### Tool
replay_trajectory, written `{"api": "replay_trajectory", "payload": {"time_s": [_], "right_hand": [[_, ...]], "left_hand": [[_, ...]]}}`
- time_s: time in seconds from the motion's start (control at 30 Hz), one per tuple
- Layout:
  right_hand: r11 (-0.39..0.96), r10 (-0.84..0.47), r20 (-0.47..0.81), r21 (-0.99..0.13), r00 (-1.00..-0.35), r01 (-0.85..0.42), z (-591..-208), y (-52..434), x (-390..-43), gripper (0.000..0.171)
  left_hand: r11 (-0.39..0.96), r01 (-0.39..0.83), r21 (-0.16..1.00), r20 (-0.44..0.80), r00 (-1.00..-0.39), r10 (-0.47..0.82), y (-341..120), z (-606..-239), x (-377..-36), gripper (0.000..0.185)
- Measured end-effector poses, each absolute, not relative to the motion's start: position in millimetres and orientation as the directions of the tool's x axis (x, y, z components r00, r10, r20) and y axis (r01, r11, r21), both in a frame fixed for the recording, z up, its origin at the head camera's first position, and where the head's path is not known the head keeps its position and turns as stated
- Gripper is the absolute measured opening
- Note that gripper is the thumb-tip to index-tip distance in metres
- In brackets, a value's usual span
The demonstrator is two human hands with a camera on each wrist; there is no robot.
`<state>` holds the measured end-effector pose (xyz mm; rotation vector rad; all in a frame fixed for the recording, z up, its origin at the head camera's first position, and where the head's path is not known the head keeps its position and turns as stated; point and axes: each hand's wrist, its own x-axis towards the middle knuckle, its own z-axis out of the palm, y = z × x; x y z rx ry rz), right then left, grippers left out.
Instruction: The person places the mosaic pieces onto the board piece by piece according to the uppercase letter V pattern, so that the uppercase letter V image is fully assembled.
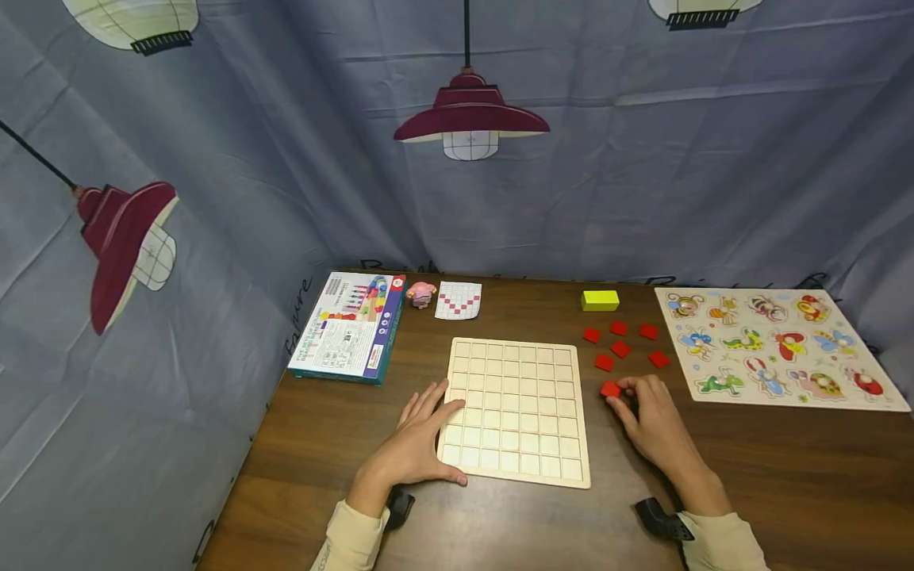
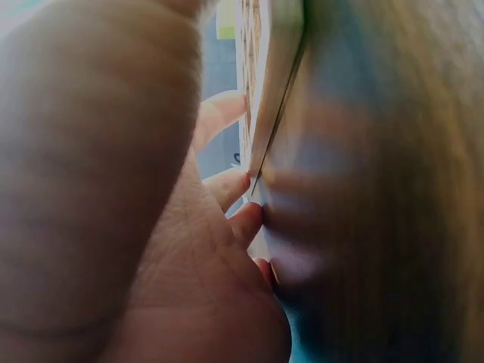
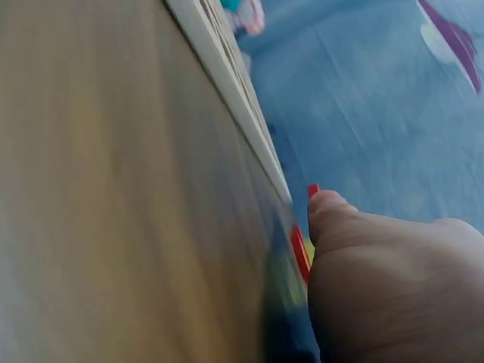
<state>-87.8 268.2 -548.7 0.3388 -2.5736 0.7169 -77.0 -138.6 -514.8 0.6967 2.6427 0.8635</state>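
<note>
Right hand [image 1: 653,416]: curled fingers pinch a red square tile [image 1: 610,388], just right of the grid board [image 1: 516,408].
Left hand [image 1: 421,436]: fingers straight, spread flat on the grid board's left edge (holding nothing).
Loose red tiles [image 1: 620,348]: right of the board, beyond the pinched one.
Yellow block [image 1: 600,300]: behind those tiles.
Animal puzzle [image 1: 774,345]: far right of the board.
Game box [image 1: 348,325]: left of the board.

We wear cream long sleeves with ribbed cuffs on the left hand [image 1: 414,444] and right hand [image 1: 653,420], and a black camera mount sits under each wrist.
</note>
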Motion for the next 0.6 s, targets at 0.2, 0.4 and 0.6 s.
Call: {"api": "replay_trajectory", "payload": {"time_s": [0.2,0.4,0.6], "right_hand": [[0.801,-0.209,0.465,-0.423,-0.860,-0.423,-547,235,-83,0.039],[0.749,-0.301,0.474,-0.420,-0.828,-0.513,-545,199,-74,0.038],[0.711,-0.394,0.430,-0.417,-0.813,-0.565,-540,164,-62,0.033]], "left_hand": [[0.707,0.344,0.618,-0.113,-0.851,0.513,-138,-515,-79,0.111],[0.704,0.343,0.622,-0.110,-0.852,0.512,-139,-516,-78,0.111],[0.703,0.347,0.622,-0.104,-0.852,0.512,-138,-516,-77,0.111]]}}
